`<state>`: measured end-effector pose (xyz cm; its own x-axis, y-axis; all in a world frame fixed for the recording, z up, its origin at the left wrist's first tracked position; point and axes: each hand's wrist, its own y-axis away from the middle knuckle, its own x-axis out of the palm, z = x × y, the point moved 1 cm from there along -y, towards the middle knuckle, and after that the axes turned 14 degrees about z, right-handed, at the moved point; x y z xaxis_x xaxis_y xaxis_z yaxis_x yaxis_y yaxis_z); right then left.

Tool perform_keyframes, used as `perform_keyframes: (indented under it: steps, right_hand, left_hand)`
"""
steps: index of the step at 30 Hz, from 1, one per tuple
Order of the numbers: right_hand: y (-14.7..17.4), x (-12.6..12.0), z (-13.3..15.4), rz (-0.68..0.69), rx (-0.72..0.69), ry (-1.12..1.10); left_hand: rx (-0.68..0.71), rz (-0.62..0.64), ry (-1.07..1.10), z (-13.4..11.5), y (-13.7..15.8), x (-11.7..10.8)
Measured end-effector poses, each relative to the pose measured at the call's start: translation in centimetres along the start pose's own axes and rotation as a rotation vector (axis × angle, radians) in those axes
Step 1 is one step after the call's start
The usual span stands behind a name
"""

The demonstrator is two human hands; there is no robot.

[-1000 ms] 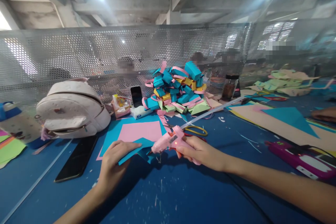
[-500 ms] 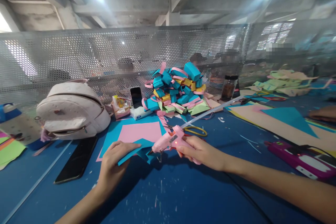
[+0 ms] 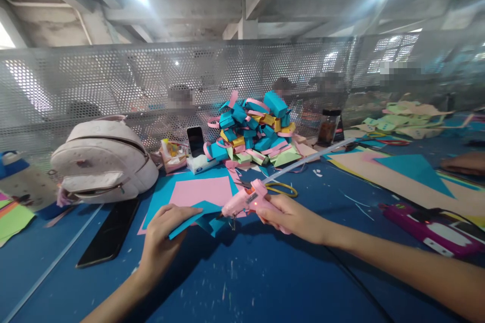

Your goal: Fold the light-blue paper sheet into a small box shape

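My left hand (image 3: 166, 229) pinches a folded piece of blue paper (image 3: 206, 219) above the table, thumb side hidden beneath it. In my right hand (image 3: 288, 217) is a pink hot glue gun (image 3: 244, 199), fingers wrapped round its handle. Its nozzle points left at the right edge of the blue paper; whether the tip touches cannot be made out. A long clear glue stick (image 3: 308, 161) sticks out from the gun's back. Behind the hands lie a pink sheet (image 3: 202, 191) and a larger blue sheet (image 3: 159, 197) under it.
A heap of folded paper pieces (image 3: 253, 128) rises at the back. Left are a white backpack (image 3: 108, 161), a black phone (image 3: 108, 234) and a bottle (image 3: 30, 184). Yellow-handled scissors (image 3: 284, 190) lie behind the gun. A purple power strip (image 3: 428, 229) and paper sheets (image 3: 394, 171) are right.
The glue gun has shifted slightly right, its nozzle drawing back a little from the blue paper. My left hand holds the paper almost still.
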<state>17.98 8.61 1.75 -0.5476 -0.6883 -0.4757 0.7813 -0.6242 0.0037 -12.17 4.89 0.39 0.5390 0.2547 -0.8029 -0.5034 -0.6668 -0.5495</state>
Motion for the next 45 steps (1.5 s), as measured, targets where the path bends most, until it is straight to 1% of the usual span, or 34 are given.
perform_keyframes:
  steps: [8,14,18,22,25,31,33,36,40,43,45]
  right_hand:
    - [0.3,-0.4,-0.4,-0.003,0.008,0.007]
    - [0.8,-0.5,0.8,-0.051,-0.004,0.083]
    - [1.1,-0.6,1.4,-0.079,0.001,0.163]
    - [1.4,-0.9,1.5,-0.098,-0.034,0.272]
    - [1.6,-1.0,1.5,-0.084,-0.067,0.362]
    - [1.9,-0.7,1.8,-0.083,-0.111,0.539]
    - [2.1,-0.6,2.0,-0.101,-0.113,0.592]
    - [2.2,-0.4,1.9,-0.136,-0.131,0.712]
    - [2.2,-0.2,1.5,-0.128,-0.164,0.877]
    - [2.4,-0.3,1.4,-0.138,-0.154,0.898]
    - [2.6,-0.6,1.6,-0.134,-0.146,0.806]
  left_hand:
    - [0.000,0.007,0.015,0.3,0.2,0.2]
    - [0.010,0.003,0.006,0.2,0.1,0.0]
    - [0.009,-0.007,-0.003,0.1,0.0,0.1]
    - [-0.004,-0.012,0.004,0.1,0.1,0.2]
    - [-0.019,-0.001,0.019,0.0,0.1,0.2]
    - [-0.017,0.015,0.041,-0.3,0.0,0.0]
    - [-0.011,0.011,0.041,-0.4,-0.1,-0.1]
    - [-0.005,-0.010,0.027,-0.4,-0.3,-0.1]
    - [-0.030,-0.003,0.027,-0.3,-0.2,0.0]
    - [-0.051,0.003,0.029,-0.3,-0.1,0.0]
    - [-0.057,0.000,0.032,-0.3,0.0,0.0]
